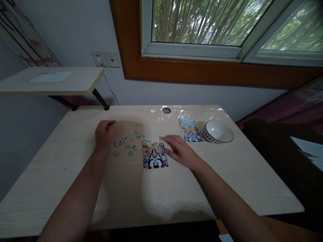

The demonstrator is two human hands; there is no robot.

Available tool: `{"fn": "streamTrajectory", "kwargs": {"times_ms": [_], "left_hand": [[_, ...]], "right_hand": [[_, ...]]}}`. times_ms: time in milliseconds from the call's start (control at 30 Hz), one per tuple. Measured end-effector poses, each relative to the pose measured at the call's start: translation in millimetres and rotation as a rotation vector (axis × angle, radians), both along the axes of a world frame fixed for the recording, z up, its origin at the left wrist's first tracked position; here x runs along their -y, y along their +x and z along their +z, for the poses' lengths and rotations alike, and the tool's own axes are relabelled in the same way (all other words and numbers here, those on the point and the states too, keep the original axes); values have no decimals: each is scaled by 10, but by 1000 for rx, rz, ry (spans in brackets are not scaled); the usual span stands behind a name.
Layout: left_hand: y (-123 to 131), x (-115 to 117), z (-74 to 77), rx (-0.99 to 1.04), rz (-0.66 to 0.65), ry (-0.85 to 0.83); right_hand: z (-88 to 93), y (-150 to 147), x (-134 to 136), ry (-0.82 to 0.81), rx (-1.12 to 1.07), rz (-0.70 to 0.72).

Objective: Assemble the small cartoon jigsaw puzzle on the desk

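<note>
The picture puzzle (pixel 154 156) lies flat near the middle of the frame, and it looks light and thin, probably stiff card in small interlocking parts. Lifted by one corner, it would likely bend or break at the joins; better to steady it at opposite edges, or slide it flat. Its face shows a large blue cartoon dog's head at the bottom beneath a crowded, many-coloured pattern. The right hand (pixel 181 150) touches its upper right edge, thumb and forefinger apart. Loose pieces (pixel 130 153), small and bluish, lie scattered left of centre and are probably best pinched by their rims. The left hand (pixel 103 135) rests beside them, fingers curled; whether it holds anything, I cannot tell.
</note>
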State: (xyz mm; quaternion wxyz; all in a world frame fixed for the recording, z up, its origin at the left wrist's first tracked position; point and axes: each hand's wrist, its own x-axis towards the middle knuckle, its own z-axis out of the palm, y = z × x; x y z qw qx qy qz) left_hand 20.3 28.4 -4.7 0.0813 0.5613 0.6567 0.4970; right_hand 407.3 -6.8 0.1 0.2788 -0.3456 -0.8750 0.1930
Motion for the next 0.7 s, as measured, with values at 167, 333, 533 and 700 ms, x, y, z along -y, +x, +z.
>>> {"fn": "streamTrajectory", "kwargs": {"times_ms": [167,333,533,700], "left_hand": [[-56,-23,-16,38,24,-80],[-33,-26,-26,-17,-22,-95],[-7,-18,-42,-60,-50,-122],[71,48,11,-144,-52,-109]], "right_hand": [[-13,6,-8,-7,-11,4],[-27,9,-18,-17,-23,-5],[-15,3,-22,1,-15,-3],[-53,28,-36,-3,-24,9]]}}
